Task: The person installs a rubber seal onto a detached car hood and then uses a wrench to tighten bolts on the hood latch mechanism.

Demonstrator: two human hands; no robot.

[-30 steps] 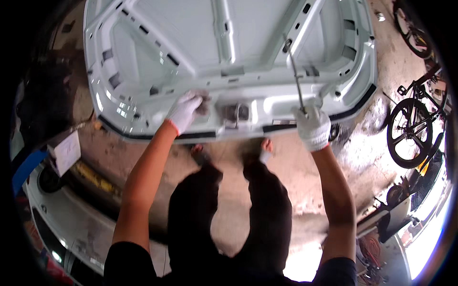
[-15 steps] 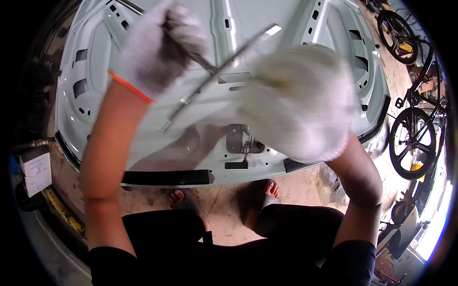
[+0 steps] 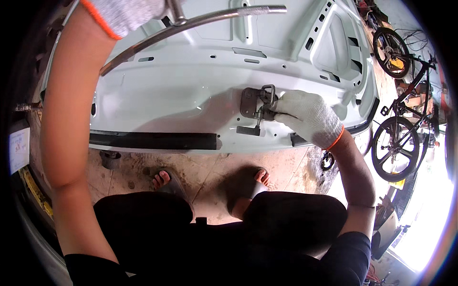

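The pale underside of a car hood [image 3: 157,102] lies before me, its striker latch [image 3: 255,102] mounted close to the near edge. My right hand [image 3: 312,117], in a white knit glove, has its thumb and fingers closed on the right side of the latch, by its metal loop. The fingertips are partly hidden behind the latch parts. At the top left my gloved left hand [image 3: 131,14] is partly cut off by the picture's edge. It grips the stem of a T-shaped metal bar tool [image 3: 210,21], whose long crossbar hangs over the hood.
Black rubber strips [image 3: 157,141] run along the hood's near edge. My sandalled feet [image 3: 164,180] stand on the tiled floor just below it. A bicycle [image 3: 400,143] stands at the right, and a white box [image 3: 19,148] is at the far left.
My right hand has come down from above the hood to the latch. My left hand has swung up and left with the metal bar tool. The view has shifted slightly.
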